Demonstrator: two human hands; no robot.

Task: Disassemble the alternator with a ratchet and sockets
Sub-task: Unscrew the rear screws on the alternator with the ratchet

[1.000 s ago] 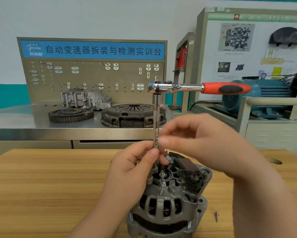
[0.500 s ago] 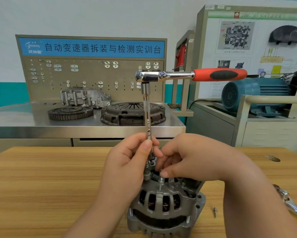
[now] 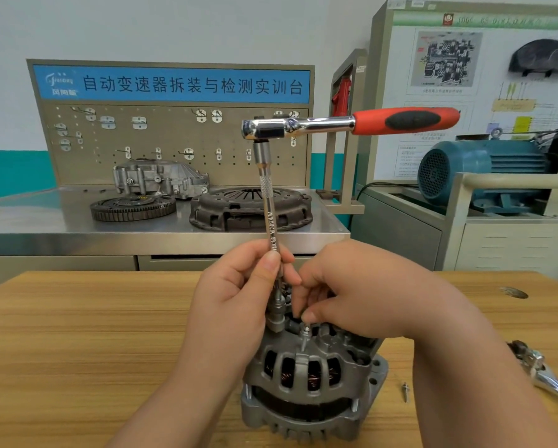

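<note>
Head view. On a tan pegboard stand at the back, a blue banner (image 3: 174, 85) reads in white Chinese characters 自动变速器拆装与检测实训台. Engraved lettering runs along the slim steel extension bar (image 3: 270, 218) but is too small to read.

The grey cast-metal alternator (image 3: 310, 386) stands on the pale wooden surface (image 3: 77, 350), near and central. Copper windings show through its slotted housing.

The left hand (image 3: 235, 305) pinches the extension bar between thumb and fingers. The bar's silver socket (image 3: 276, 320) sits on the alternator's top. The chrome ratchet with red-and-black handle (image 3: 351, 124) caps the bar, with its handle pointing right.

The right hand (image 3: 361, 295), fingers curled, pinches a small silver bolt (image 3: 306, 332) standing upright just right of the socket. A loose short screw (image 3: 405, 391) lies on the surface to the alternator's right.

A second ago the right hand was higher, with its fingers at the bar.
</note>
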